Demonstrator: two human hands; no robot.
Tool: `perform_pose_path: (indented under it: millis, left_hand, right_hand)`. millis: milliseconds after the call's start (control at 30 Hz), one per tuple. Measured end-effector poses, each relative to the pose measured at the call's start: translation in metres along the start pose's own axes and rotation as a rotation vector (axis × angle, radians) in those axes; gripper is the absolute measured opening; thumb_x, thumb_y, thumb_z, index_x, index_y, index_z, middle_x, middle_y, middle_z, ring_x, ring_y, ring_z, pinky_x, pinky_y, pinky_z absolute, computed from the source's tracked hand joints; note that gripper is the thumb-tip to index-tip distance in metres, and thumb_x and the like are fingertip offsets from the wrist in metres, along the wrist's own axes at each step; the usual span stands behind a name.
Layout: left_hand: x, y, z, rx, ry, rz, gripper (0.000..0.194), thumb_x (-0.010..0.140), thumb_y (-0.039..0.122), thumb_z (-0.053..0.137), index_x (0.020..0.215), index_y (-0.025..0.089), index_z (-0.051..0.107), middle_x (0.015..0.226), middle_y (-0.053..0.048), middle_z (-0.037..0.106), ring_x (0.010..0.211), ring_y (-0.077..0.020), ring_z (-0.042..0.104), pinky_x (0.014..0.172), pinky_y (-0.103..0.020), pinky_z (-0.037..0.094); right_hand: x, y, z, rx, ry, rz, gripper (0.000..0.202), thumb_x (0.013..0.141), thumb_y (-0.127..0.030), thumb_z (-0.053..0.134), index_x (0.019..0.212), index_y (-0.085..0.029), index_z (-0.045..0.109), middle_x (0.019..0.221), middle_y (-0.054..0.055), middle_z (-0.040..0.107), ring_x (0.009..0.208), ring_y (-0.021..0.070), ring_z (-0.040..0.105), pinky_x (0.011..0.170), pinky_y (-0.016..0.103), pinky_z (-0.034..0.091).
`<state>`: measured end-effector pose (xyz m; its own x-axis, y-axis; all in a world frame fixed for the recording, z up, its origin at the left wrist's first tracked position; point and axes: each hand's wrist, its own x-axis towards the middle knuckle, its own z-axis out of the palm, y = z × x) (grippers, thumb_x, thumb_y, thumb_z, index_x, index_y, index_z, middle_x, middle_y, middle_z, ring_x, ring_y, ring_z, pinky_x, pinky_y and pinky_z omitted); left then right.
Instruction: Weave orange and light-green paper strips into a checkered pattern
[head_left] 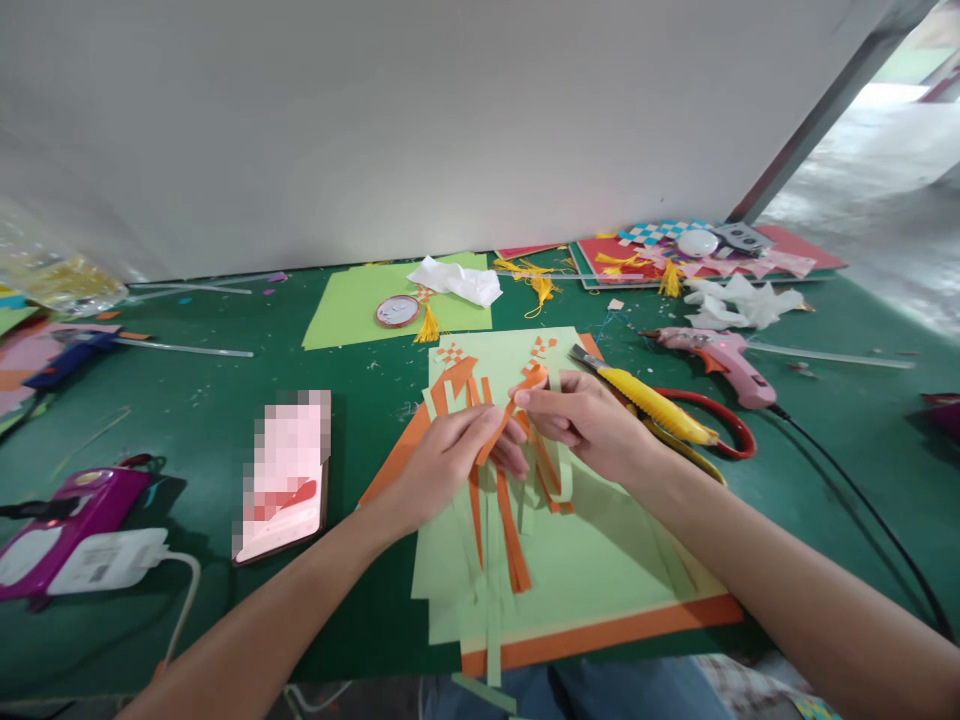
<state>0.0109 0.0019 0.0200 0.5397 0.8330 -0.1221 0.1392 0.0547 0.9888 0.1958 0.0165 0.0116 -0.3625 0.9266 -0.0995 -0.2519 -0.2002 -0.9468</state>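
Note:
My left hand (457, 445) and my right hand (589, 415) meet over a stack of light green paper (600, 570) with orange sheets under it. An orange paper strip (493, 440) runs between them; the right thumb and finger pinch its upper end, and the left fingers close round its lower part. Loose orange strips (514, 550) and pale green strips (493, 600) lie below and around the hands, partly hidden by them. Just beyond sit two small woven orange-and-green checked pieces, a left piece (451, 354) and a right piece (541, 347).
A yellow utility knife (656, 402) lies over red-handled scissors (742, 435) at right. Beyond is a pink glue gun (724, 362) with a cord. A phone (289, 490) and a purple power strip (97, 510) are at left. Yellow tassels (538, 285) lie near the white panel (420, 130).

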Motion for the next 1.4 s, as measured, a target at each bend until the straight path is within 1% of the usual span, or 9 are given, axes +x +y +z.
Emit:
perform_pose_path:
  millis: [100, 167, 300, 433, 567, 767, 967, 1167, 1400]
  left_hand:
    - [0.0025, -0.0023, -0.0013, -0.155, -0.047, -0.014, 0.035, 0.102, 0.035, 0.034, 0.088, 0.014, 0.059, 0.073, -0.005, 0.071, 0.068, -0.0155, 0.069, 0.071, -0.025, 0.053]
    - [0.0034, -0.0042, -0.0021, -0.225, -0.074, -0.017, 0.034, 0.102, 0.034, 0.035, 0.086, 0.014, 0.057, 0.072, -0.005, 0.071, 0.067, -0.0158, 0.07, 0.07, -0.025, 0.053]
    - [0.0031, -0.0056, -0.0028, -0.264, -0.138, -0.02, 0.035, 0.102, 0.036, 0.034, 0.088, 0.014, 0.057, 0.072, -0.006, 0.071, 0.067, -0.0165, 0.07, 0.069, -0.026, 0.053]
    - [0.0018, -0.0055, -0.0027, -0.27, -0.164, -0.006, 0.036, 0.103, 0.037, 0.034, 0.087, 0.015, 0.057, 0.073, -0.006, 0.071, 0.067, -0.0164, 0.07, 0.069, -0.026, 0.053]
    - [0.0024, -0.0077, -0.0028, -0.294, -0.183, -0.005, 0.036, 0.103, 0.036, 0.032, 0.085, 0.015, 0.055, 0.074, -0.006, 0.071, 0.068, -0.0171, 0.07, 0.071, -0.029, 0.054]
    - [0.0034, -0.0082, -0.003, -0.311, -0.183, 0.0, 0.036, 0.102, 0.038, 0.033, 0.082, 0.016, 0.053, 0.073, -0.006, 0.071, 0.068, -0.0178, 0.07, 0.072, -0.029, 0.053]
    - [0.0031, -0.0045, -0.0018, -0.27, -0.153, -0.035, 0.037, 0.102, 0.04, 0.034, 0.082, 0.016, 0.054, 0.071, -0.006, 0.07, 0.067, -0.0177, 0.07, 0.071, -0.029, 0.053]
    - [0.0036, -0.0025, -0.0015, -0.264, -0.151, -0.048, 0.036, 0.101, 0.042, 0.036, 0.085, 0.016, 0.055, 0.071, -0.006, 0.07, 0.066, -0.0185, 0.07, 0.067, -0.027, 0.052]
    - [0.0022, -0.0003, -0.0022, -0.229, -0.135, -0.049, 0.039, 0.102, 0.042, 0.034, 0.081, 0.017, 0.055, 0.071, -0.004, 0.07, 0.068, -0.0172, 0.07, 0.07, -0.026, 0.051]
  right_hand:
    - [-0.0002, 0.0019, 0.0005, -0.044, -0.051, 0.019, 0.031, 0.08, -0.032, 0.071, 0.058, -0.015, 0.058, 0.042, -0.009, 0.034, 0.04, 0.0043, 0.022, 0.045, 0.028, 0.012]
    - [-0.0005, 0.0022, 0.0008, -0.064, -0.07, 0.031, 0.029, 0.081, -0.032, 0.071, 0.06, -0.014, 0.061, 0.041, -0.01, 0.034, 0.04, 0.0037, 0.022, 0.045, 0.027, 0.014]
    - [-0.0011, 0.0022, 0.0023, -0.052, -0.09, 0.039, 0.026, 0.079, -0.029, 0.072, 0.062, -0.013, 0.062, 0.045, -0.008, 0.042, 0.04, 0.0027, 0.024, 0.044, 0.026, 0.013]
    - [-0.0014, 0.002, 0.0043, -0.047, -0.108, 0.049, 0.025, 0.078, -0.028, 0.072, 0.06, -0.013, 0.063, 0.04, -0.01, 0.033, 0.039, 0.0029, 0.024, 0.043, 0.026, 0.014]
    - [-0.0011, 0.0028, 0.0048, -0.023, -0.084, 0.061, 0.026, 0.075, -0.028, 0.075, 0.059, -0.014, 0.061, 0.039, -0.011, 0.032, 0.038, 0.0027, 0.022, 0.042, 0.025, 0.012]
    - [0.0003, 0.0038, 0.0038, -0.022, -0.087, 0.045, 0.026, 0.076, -0.031, 0.075, 0.061, -0.015, 0.062, 0.039, -0.01, 0.033, 0.039, 0.0029, 0.022, 0.041, 0.023, 0.013]
    - [-0.0008, 0.0034, 0.0033, -0.017, -0.025, 0.027, 0.023, 0.077, -0.033, 0.075, 0.068, -0.015, 0.064, 0.043, -0.01, 0.037, 0.04, 0.003, 0.022, 0.041, 0.023, 0.015]
    - [-0.0013, 0.0034, 0.0047, -0.053, -0.054, 0.007, 0.025, 0.078, -0.031, 0.074, 0.063, -0.014, 0.064, 0.041, -0.01, 0.034, 0.04, 0.0031, 0.023, 0.042, 0.024, 0.016]
    - [-0.001, 0.0053, 0.0056, -0.046, -0.035, 0.018, 0.027, 0.076, -0.032, 0.075, 0.06, -0.015, 0.062, 0.04, -0.01, 0.033, 0.04, 0.0035, 0.023, 0.042, 0.024, 0.015]
